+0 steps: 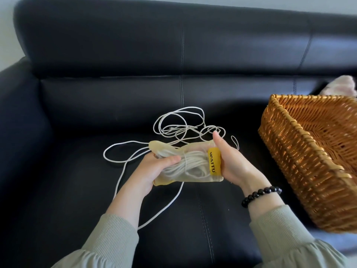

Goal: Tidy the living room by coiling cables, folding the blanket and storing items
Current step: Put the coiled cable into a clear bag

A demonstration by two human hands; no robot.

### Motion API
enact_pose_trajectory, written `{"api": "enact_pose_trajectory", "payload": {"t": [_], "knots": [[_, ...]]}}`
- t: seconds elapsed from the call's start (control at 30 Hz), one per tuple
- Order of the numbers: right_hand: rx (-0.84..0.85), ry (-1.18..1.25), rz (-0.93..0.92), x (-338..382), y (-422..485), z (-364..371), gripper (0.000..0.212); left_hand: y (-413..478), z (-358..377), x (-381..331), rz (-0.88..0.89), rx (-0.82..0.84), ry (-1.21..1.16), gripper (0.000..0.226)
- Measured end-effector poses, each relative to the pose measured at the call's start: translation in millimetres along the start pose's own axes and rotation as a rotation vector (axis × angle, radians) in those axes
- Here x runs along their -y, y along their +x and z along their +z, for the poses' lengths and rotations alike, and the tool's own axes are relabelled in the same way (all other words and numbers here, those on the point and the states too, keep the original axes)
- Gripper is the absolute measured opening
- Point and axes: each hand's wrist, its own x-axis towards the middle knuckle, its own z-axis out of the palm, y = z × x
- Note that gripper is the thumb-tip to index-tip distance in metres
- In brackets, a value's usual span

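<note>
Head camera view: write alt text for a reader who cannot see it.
A person's left hand and right hand grip a translucent pouch of coiled white cord over a black leather sofa. More loose cord lies tangled on the seat behind, and a wicker basket sits to the right.

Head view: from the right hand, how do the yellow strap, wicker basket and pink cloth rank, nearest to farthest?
1. yellow strap, against the right hand.
2. wicker basket, on its right.
3. pink cloth, beyond the basket, far right.
</note>
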Motion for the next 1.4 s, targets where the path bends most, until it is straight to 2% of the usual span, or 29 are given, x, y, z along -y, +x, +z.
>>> {"api": "enact_pose_trajectory", "payload": {"t": [0.07, 0.1, 0.17, 0.23, 0.27, 0.33, 0.47, 0.57, 0.63, 0.7, 0.8, 0.9, 0.97, 1.03, 1.07, 1.13, 1.2, 1.23, 1.3, 1.4], "knots": [[0.043, 0.007, -0.02, 2, -2, 0, 0.07, 0, 0, 0, -0.014, -0.002, -0.02, 0.039], [0.012, 0.011, -0.029, 3, -3, 0, 0.067, 0, 0, -1, -0.022, -0.007, -0.034, 0.043], [-0.193, -0.109, -0.073, 4, 1, 1, 0.062, 1, 1, 0, -0.037, -0.025, -0.07, 0.04], [-0.458, -0.346, -0.147, 3, 5, -2, 0.06, 1, 1, 1, -0.056, -0.058, -0.11, 0.031], [-0.553, -0.369, -0.206, 3, 7, -4, 0.058, 1, 1, 1, -0.067, -0.077, -0.13, 0.028], [-0.629, -0.279, -0.282, 6, 6, -5, 0.051, 0, 0, 1, -0.09, -0.11, -0.167, 0.025], [-0.659, -0.348, -0.304, 7, 7, -10, 0.036, -1, -2, 0, -0.114, -0.128, -0.23, 0.029], [-0.471, -0.24, -0.144, 3, 6, -8, 0.037, -1, 0, 0, -0.137, -0.117, -0.323, 0.038], [-0.358, -0.127, -0.109, 3, 4, -3, 0.028, -1, 4, 1, -0.154, -0.114, -0.391, 0.034], [-0.381, -0.109, -0.183, 5, 4, 2, 0.016, -3, 9, 2, -0.174, -0.102, -0.464, 0.027], [-0.558, -0.325, -0.383, 9, 2, 9, 0.015, -3, 11, 2, -0.161, -0.067, -0.502, 0.024], [-0.604, -0.47, -0.545, 16, -1, 17, 0.012, -1, 2, 1, -0.086, -0.097, -0.469, 0.053], [-0.591, -0.488, -0.611, 21, -4, 27, 0.013, 0, -5, -3, -0.026, -0.188, -0.35, 0.08], [-0.554, -0.522, -0.67, 21, -3, 35, 0.016, -2, -9, -10, 0.092, -0.322, -0.042, 0.098], [-0.524, -0.573, -0.696, 19, -2, 39, 0.017, -4, -11, -14, 0.159, -0.34, 0.139, 0.099], [-0.427, -0.705, -0.689, 12, 2, 44, 0.019, -7, -17, -19, 0.265, -0.23, 0.36, 0.076], [-0.358, -0.818, -0.651, 6, 6, 46, 0.018, -11, -18, -22, 0.287, -0.097, 0.375, 0.046], [-0.361, -0.845, -0.653, 5, 7, 47, 0.018, -12, -17, -22, 0.296, -0.094, 0.384, 0.036], [-0.391, -0.85, -0.684, 5, 8, 48, 0.017, -11, -16, -22, 0.33, -0.162, 0.434, 0.026], [-0.368, -0.928, -0.68, 9, 7, 47, 0.016, -7, -18, -19, 0.339, -0.191, 0.443, 0.023]]}}
